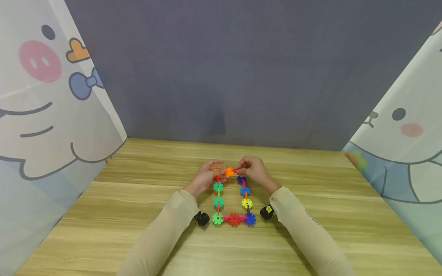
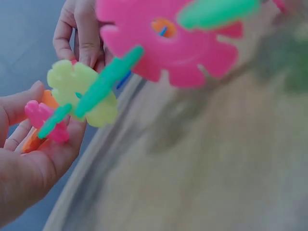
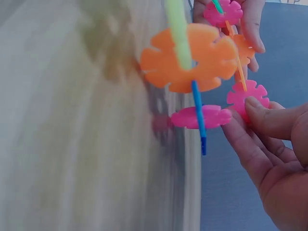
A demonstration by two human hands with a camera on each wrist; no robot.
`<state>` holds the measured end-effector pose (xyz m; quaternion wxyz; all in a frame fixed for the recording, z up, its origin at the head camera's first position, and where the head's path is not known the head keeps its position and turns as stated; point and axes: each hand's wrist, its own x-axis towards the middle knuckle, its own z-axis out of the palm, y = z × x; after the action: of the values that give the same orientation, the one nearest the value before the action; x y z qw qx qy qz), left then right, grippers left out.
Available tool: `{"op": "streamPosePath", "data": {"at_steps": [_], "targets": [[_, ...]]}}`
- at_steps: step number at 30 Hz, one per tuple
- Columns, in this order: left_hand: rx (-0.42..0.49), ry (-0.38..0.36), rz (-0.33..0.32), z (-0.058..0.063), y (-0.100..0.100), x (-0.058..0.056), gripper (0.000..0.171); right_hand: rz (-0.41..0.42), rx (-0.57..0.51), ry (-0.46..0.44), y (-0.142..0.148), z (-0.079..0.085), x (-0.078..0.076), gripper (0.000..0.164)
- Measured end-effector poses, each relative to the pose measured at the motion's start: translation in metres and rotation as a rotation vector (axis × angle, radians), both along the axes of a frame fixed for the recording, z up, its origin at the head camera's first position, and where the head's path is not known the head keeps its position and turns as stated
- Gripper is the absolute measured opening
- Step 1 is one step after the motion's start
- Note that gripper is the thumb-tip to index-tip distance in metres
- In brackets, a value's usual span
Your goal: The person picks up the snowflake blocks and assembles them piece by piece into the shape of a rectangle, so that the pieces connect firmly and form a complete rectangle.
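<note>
A chain of notched plastic snowflake discs forms an almost closed rectangle on the table. Green discs [image 1: 218, 202] run up its left side; a red disc [image 1: 234, 219] lies in the near row. Up the right side are a yellow disc [image 1: 247, 203] and blue discs [image 1: 245, 191]. At the far side, my left hand [image 1: 204, 177] holds the chain's end by an orange disc [image 1: 230, 171] between thumb and fingers. My right hand [image 1: 254, 170] pinches a pink disc [image 3: 245, 98] joined edgewise to that orange disc. The dark blue disc [image 1: 241, 179] sits just below the right hand, apart from the pink one.
The wood-grain table [image 1: 103, 230] extends around the chain. A grey panel [image 1: 221, 76] stands behind it, with cartoon-printed cloths [image 1: 45, 153] at both sides. Black wrist devices [image 1: 202, 219] hang under both sleeves, close to the chain's near corners.
</note>
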<state>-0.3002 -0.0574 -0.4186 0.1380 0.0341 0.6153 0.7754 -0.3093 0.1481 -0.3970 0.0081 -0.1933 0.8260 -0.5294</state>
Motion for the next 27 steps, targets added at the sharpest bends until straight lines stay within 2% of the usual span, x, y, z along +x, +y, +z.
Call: {"op": "streamPosePath", "data": {"at_steps": [5,8,12,18,22,27], "targets": [[0.006,-0.030,0.005,-0.009,-0.003,0.001,0.041,-0.001,0.071,0.018,0.005,-0.005,-0.001,0.009],[0.007,-0.025,0.004,-0.010,-0.004,0.001,0.041,-0.035,0.065,0.008,0.010,-0.004,-0.002,0.017],[0.010,-0.031,0.001,-0.010,-0.006,0.001,0.043,-0.047,0.045,-0.079,0.018,-0.003,-0.004,0.026],[0.007,-0.030,-0.014,-0.009,-0.008,0.000,0.043,0.005,0.180,-0.216,0.024,-0.003,-0.005,0.031],[0.002,-0.025,-0.019,-0.008,-0.010,0.000,0.042,0.010,0.207,-0.286,0.024,-0.002,-0.004,0.036],[0.001,-0.027,-0.021,-0.008,-0.011,0.000,0.041,0.060,0.235,-0.336,0.024,-0.002,-0.003,0.039]]}}
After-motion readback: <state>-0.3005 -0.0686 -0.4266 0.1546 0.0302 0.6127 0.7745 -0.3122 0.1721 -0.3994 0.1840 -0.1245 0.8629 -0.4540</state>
